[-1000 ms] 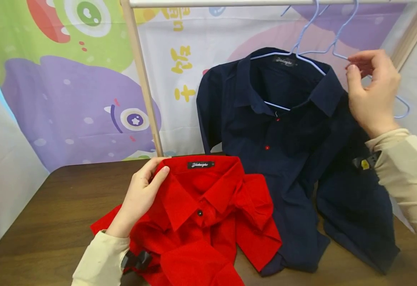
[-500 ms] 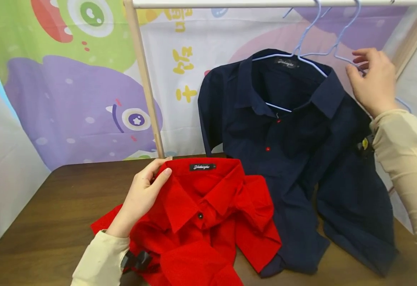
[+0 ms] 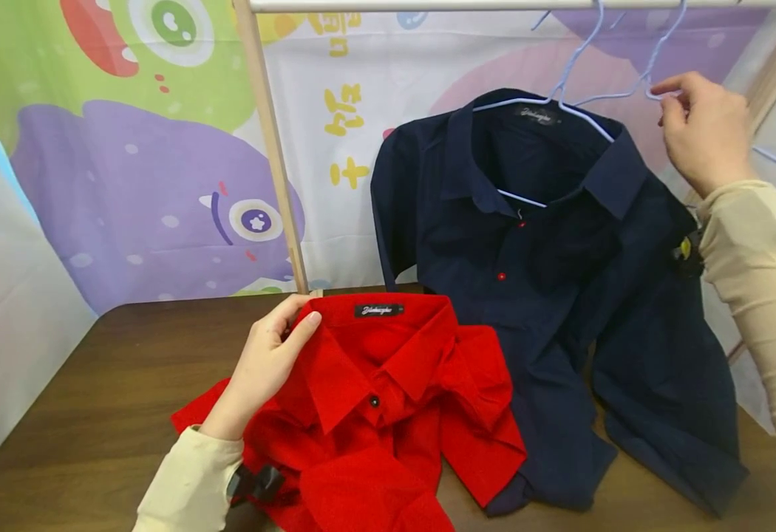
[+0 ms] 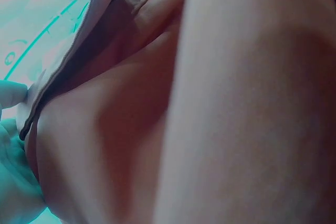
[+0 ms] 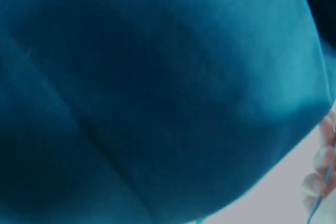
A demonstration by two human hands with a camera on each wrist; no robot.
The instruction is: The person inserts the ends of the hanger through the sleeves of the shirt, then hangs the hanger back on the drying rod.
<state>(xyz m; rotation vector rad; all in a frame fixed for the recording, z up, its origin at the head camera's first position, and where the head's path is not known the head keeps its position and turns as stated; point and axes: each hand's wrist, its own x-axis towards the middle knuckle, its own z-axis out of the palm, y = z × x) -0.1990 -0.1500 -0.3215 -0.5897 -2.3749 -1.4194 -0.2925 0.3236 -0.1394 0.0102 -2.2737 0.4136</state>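
My left hand (image 3: 261,362) pinches the collar of a red shirt (image 3: 361,480) at its left side, thumb in front. The shirt lies bunched on the table, with a dark neck label and a black button. In the left wrist view, my fingers (image 4: 13,94) hold the collar edge. Up at the right, my right hand (image 3: 710,129) grips a light blue wire hanger (image 3: 657,55) near its neck; the fingers round its wire also show in the right wrist view. A navy shirt (image 3: 528,273) with red buttons hangs on another blue hanger (image 3: 570,70) beside it.
A rack with a white top bar (image 3: 468,6) and wooden posts (image 3: 271,148) stands over the brown table (image 3: 128,384). Behind it hangs a cartoon-printed cloth (image 3: 148,199). The navy shirt's lower part and sleeve rest on the tabletop.
My right hand has moved along the hanger toward its neck and now grips it. That hanger has shifted rightward, its far end swinging out. My left hand stays on the red collar.
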